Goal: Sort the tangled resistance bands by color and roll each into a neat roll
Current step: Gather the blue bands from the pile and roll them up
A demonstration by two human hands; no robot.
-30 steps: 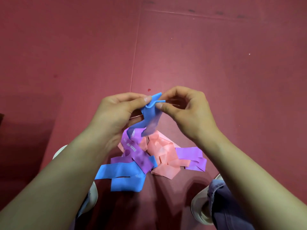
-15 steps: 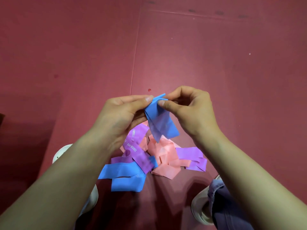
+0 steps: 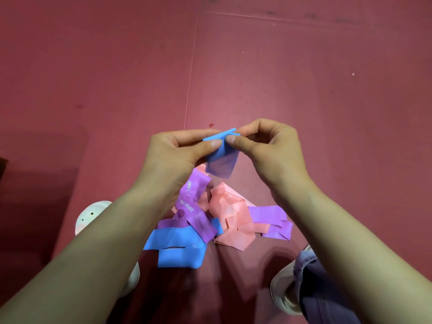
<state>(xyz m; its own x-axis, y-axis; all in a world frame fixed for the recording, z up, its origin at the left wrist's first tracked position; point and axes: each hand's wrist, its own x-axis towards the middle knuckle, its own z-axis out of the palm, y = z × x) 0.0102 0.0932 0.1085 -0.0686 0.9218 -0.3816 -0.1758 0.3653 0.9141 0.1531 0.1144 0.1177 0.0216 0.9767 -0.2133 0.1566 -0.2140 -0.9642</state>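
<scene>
A short blue resistance band (image 3: pixel 222 160) hangs in the air between both hands, folded flat at its top edge. My left hand (image 3: pixel 177 155) pinches its left top corner between thumb and fingers. My right hand (image 3: pixel 266 148) pinches the right top corner the same way. Below on the floor lies a tangled pile: a purple band with white lettering (image 3: pixel 194 206), pink bands (image 3: pixel 231 220), another purple band (image 3: pixel 271 218) at the right, and blue bands (image 3: pixel 177 249) at the front left.
The floor is a dark red mat (image 3: pixel 304 78) with a seam running up from the hands. White shoes show at the lower left (image 3: pixel 91 216) and lower right (image 3: pixel 280 291), with a grey-blue trouser leg (image 3: pixel 318 288) beside the right one.
The blue band has come clear of the pile and been gathered shorter and flatter between the two pinching hands. The hanging tail has shrunk upward.
</scene>
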